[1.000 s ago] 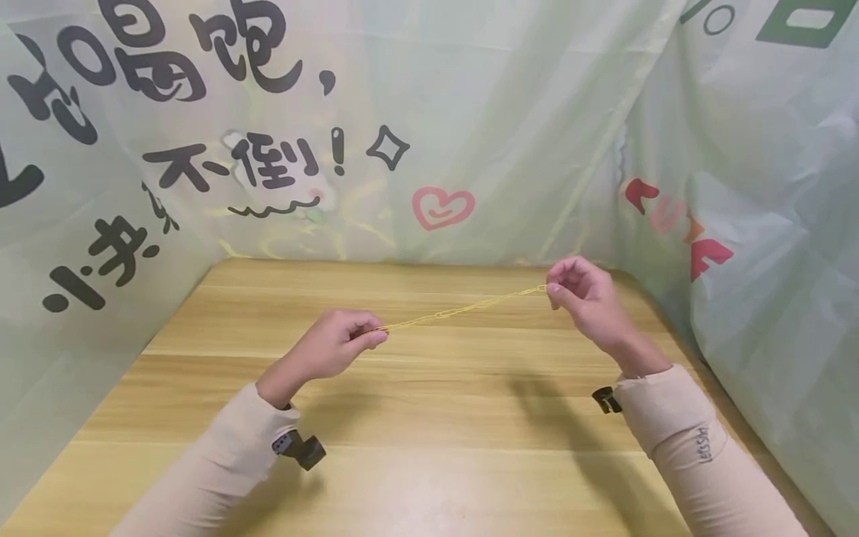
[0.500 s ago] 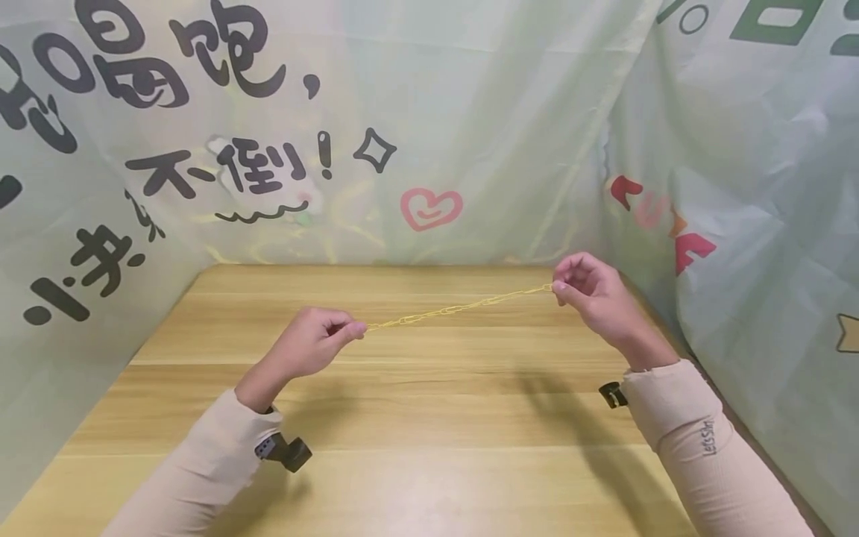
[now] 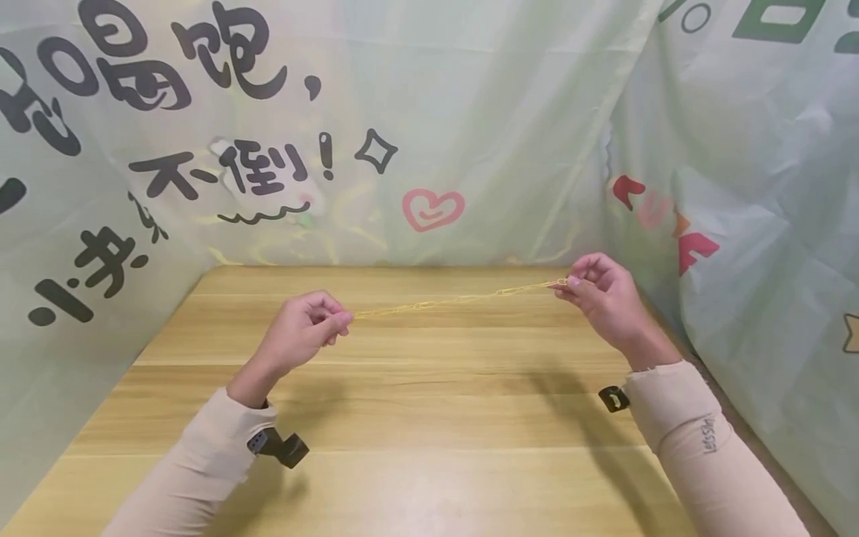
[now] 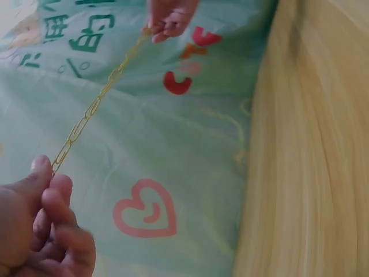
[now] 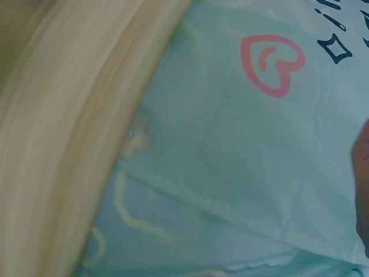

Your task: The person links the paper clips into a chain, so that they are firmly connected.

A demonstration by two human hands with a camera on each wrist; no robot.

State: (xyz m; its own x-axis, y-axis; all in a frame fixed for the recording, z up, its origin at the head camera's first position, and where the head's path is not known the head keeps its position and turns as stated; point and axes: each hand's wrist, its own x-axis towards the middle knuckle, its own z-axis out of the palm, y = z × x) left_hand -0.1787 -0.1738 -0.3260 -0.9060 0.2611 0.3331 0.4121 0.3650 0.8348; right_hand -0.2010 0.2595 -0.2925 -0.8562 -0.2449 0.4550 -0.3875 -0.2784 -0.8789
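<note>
A chain of linked yellow paper clips [image 3: 423,304] is stretched in the air between both hands. My left hand [image 3: 300,333] pinches its left end between thumb and fingers. At the other end, my right hand [image 3: 609,307], a little higher in view and farther right, pinches the last clips. In the left wrist view, single clips of the paper clip chain [image 4: 92,108] show, running from my left hand [image 4: 49,225] up to my right hand [image 4: 172,17]. The right wrist view catches only a sliver of a hand [image 5: 361,184] at its right edge; the chain is out of that view.
Below the hands lies a wood-grain table [image 3: 416,418]. Printed pale-green cloth [image 3: 510,149] hangs behind it and along both sides. Small black devices, one on the left wrist [image 3: 280,445] and one on the right wrist [image 3: 614,398], stick out from the beige sleeves.
My hands have moved apart, the left leftward and slightly up, the right slightly rightward. The span of chain between them has grown longer, and both hands still pinch it.
</note>
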